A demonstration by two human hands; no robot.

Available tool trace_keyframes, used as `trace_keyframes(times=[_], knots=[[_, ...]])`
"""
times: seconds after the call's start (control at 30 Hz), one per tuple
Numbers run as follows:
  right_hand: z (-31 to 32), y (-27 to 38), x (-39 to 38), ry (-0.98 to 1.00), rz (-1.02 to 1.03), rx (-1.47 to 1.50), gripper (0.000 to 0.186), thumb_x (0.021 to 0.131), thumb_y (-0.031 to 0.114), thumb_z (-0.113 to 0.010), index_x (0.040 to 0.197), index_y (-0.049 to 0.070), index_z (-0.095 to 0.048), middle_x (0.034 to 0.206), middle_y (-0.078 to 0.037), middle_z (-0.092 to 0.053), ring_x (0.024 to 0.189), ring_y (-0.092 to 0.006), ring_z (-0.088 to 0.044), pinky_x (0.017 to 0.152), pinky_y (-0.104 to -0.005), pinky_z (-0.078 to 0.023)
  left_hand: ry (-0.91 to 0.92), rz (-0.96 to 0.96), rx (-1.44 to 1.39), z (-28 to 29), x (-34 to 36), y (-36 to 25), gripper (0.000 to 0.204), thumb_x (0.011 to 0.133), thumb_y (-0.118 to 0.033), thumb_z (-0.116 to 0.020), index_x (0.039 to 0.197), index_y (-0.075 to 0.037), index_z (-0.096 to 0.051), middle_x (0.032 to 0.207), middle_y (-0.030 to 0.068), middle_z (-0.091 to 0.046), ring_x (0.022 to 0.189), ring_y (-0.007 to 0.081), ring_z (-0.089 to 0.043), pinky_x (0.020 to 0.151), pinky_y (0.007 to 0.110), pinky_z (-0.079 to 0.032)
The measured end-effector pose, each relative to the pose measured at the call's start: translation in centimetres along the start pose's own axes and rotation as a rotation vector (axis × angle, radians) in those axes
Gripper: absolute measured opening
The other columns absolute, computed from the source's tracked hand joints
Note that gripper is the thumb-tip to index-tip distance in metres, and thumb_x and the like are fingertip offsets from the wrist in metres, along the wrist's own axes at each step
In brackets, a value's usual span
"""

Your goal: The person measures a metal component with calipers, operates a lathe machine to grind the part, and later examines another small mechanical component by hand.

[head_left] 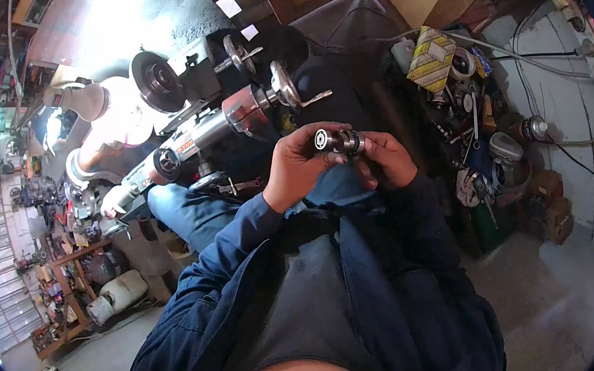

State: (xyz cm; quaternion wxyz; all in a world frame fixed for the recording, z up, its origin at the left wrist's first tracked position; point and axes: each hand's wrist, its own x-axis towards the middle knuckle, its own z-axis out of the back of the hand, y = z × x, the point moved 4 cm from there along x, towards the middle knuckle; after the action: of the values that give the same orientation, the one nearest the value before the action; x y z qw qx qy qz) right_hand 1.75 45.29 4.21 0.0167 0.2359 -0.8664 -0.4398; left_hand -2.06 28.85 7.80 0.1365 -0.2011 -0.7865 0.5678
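Observation:
A short, round, dark metal machine part lies sideways between my two hands, above my lap. Its left end shows a bright ring with a patterned or slotted centre; I cannot tell exactly what kind of part it is. The fingers of my left hand are wrapped round that bright end, thumb underneath. My right hand pinches the opposite end with thumb and fingers. Just left of my hands stands a lathe-like machine with a metal handwheel, a reddish casting and a dark round disc.
A lit lamp with a pale shade hangs beside the machine. To the right, a bench holds crowded tools, a wrench and a yellow-striped box. Cables run along the white panel. Cluttered shelves stand at far left.

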Motion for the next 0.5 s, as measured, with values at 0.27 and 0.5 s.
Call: trace_keyframes(times=[0.27,0.5], knots=[[-0.4,-2.0,0.4,0.148,0.030,0.334,0.043,0.100,0.042,-0.052,0.112,0.001,-0.056,0.065,-0.001,-0.049,0.047,-0.0095,-0.047,0.042,-0.0239,-0.035,0.051,-0.184,0.227,-0.4,0.4,-1.0,0.040,0.072,0.008,-0.078,0.109,0.001,-0.064,0.113,0.0083,-0.066,0.106,0.0171,-0.063,0.092,0.031,-0.051],[0.8,-1.5,0.0,0.040,-0.065,0.032,0.035,0.101,0.040,-0.053,0.103,0.005,-0.060,0.066,0.002,-0.049,0.050,-0.0080,-0.044,0.046,-0.0245,-0.037,0.058,-0.026,0.354,-0.1,-0.1,0.1,0.037,0.082,0.002,-0.074,0.117,0.002,-0.060,0.113,0.0059,-0.064,0.104,0.0132,-0.060,0.092,0.028,-0.049]])
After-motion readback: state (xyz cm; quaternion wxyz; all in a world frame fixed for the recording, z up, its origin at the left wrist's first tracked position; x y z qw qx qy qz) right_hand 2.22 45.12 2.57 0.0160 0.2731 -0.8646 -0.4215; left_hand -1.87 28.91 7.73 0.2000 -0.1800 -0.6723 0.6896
